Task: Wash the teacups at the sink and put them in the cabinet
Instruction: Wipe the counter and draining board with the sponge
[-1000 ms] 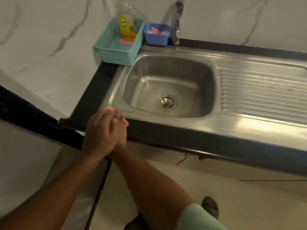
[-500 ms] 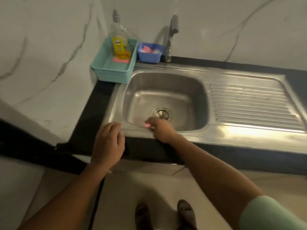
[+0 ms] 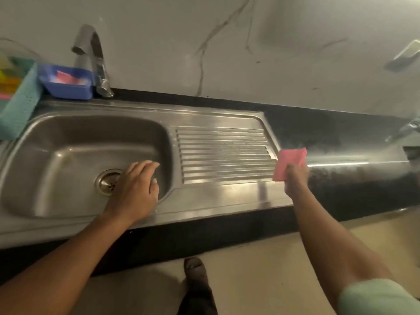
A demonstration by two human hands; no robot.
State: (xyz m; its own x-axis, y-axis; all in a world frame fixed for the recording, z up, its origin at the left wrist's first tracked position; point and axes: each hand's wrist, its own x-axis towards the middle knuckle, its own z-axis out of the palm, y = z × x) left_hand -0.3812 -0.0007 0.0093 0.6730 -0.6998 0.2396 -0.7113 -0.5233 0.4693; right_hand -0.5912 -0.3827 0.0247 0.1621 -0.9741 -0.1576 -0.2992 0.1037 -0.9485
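The right hand [image 3: 295, 178] pinches a pink square wiping cloth [image 3: 289, 161] by its lower edge, holding it upright over the right end of the ribbed drainboard [image 3: 225, 151] of the stainless steel sink [image 3: 216, 200]. No teacups are in view, so the pinch is best held firm while they are found and brought to the basin. That arm reaches well out to the right; the left hand [image 3: 134, 189] hovers over the basin by the round metal drain [image 3: 108, 181], fingers loosely spread, holding nothing

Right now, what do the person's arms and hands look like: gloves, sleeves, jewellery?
The left hand and right hand are bare, no gloves; both forearms bare too. A pale mint-green fabric sleeve covers the right upper arm; none shows on the left. No watch or ring visible.
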